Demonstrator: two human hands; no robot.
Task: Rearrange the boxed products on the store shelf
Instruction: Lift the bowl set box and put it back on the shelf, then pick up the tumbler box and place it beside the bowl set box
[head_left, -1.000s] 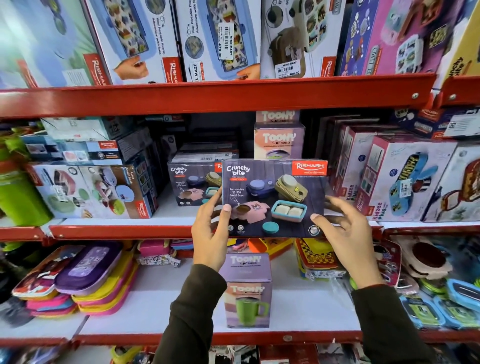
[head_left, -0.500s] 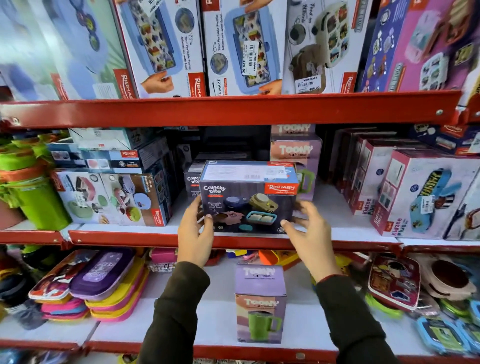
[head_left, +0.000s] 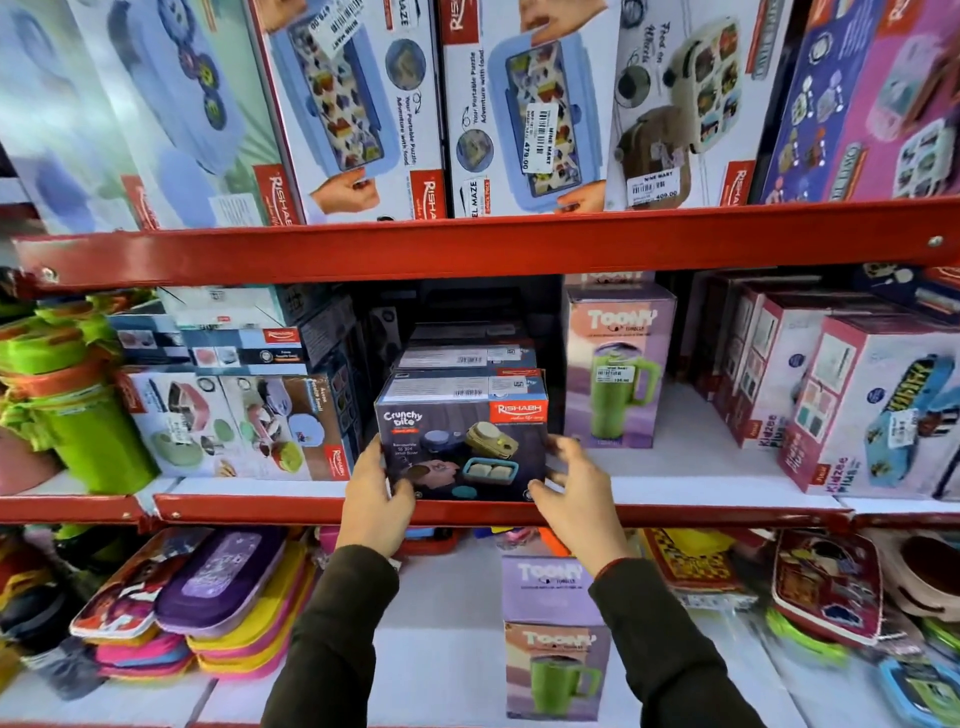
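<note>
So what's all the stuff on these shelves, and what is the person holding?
Crunchy Bite box: one, dark grey, front of middle shelf, held
Same boxes behind it: several, exact count unclear
Toony tumbler boxes: two clearly seen, lilac and peach; one middle shelf, one lower shelf
Lunch box cartons: row, mostly white and blue, top shelf
Kidzee boxes: several, white and pink, middle right
Flat cases: stack, purple, yellow, pink, lower left
Green containers: few, middle left
Shelf edges: red
Left hand: on the box's left side
Right hand: fingers spread at its right edge
</note>
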